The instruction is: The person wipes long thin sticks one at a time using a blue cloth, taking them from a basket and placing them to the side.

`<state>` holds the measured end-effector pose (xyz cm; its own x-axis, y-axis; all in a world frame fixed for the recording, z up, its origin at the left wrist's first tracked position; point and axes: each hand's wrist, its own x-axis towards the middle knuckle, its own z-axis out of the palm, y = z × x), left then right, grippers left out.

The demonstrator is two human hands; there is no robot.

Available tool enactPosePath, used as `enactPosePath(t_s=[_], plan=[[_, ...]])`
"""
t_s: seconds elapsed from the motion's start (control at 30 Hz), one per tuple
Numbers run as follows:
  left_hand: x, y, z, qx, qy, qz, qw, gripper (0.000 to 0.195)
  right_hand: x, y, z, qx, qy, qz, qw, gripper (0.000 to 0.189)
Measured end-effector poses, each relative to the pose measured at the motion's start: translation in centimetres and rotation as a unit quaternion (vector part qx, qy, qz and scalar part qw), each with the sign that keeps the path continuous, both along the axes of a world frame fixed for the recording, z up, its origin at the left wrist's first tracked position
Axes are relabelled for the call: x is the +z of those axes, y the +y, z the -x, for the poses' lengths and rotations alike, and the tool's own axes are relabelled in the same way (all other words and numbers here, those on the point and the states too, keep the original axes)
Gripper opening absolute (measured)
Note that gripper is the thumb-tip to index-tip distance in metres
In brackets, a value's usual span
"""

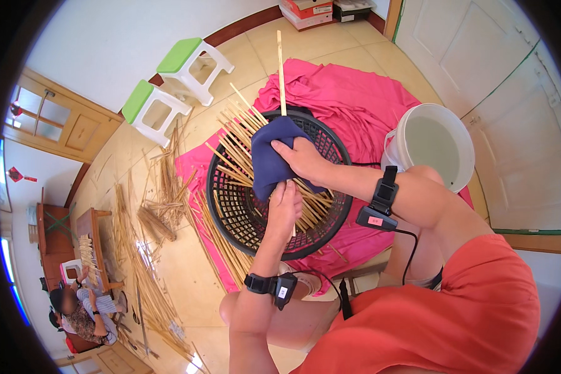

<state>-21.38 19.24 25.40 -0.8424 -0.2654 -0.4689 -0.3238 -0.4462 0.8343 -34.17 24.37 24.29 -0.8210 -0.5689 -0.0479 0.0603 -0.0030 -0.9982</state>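
Note:
My right hand (pixel 304 156) presses a navy blue cloth (pixel 273 154) that is folded around a long pale stick (pixel 281 75). The stick's far part sticks out beyond the cloth and over the basket rim. Just below the cloth, my left hand (pixel 286 205) is closed on what appears to be the near part of the same stick; the cloth hides the stretch between. Both hands are above a round black plastic mesh basket (pixel 224 215). Many similar sticks (pixel 236 154) lie across the basket, some leaning over its far left rim.
Pink cloth (pixel 346 93) lies under the basket. A white bucket of cloudy water (pixel 432 145) stands at right. Loose stalks (pixel 154 290) cover the floor at left, near two green-topped stools (pixel 180 55). A seated person (pixel 86 318) handles sticks by a wooden table (pixel 91 229).

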Motion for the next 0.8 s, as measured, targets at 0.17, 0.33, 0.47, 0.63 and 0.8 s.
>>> enactPosePath(t_s=[0.17, 0.33, 0.47, 0.63, 0.8], plan=[[0.4, 0.8, -1.9, -0.088, -0.006, -0.050, 0.995, 0.031, -0.7, -0.8, 6.6, -0.136, -0.014, 0.000, 0.991, 0.048], [-0.1, 0.3, -4.1, -0.181, -0.053, -0.065, 0.980, 0.037, 1.2, 2.3, 13.1, -0.224, -0.084, 0.069, 0.969, 0.050], [-0.2, -0.4, -4.8, -0.198, -0.082, -0.018, 0.977, 0.040, 1.1, 4.4, 15.2, -0.306, -0.102, 0.061, 0.945, 0.054], [-0.7, -0.1, -4.1, -0.182, -0.076, -0.012, 0.980, 0.040, 1.1, 3.4, 13.4, -0.247, -0.132, 0.065, 0.958, 0.050], [-0.6, 0.1, -3.2, -0.146, -0.056, -0.114, 0.981, 0.041, 0.3, 0.7, 6.9, -0.138, -0.094, 0.083, 0.982, 0.046]])
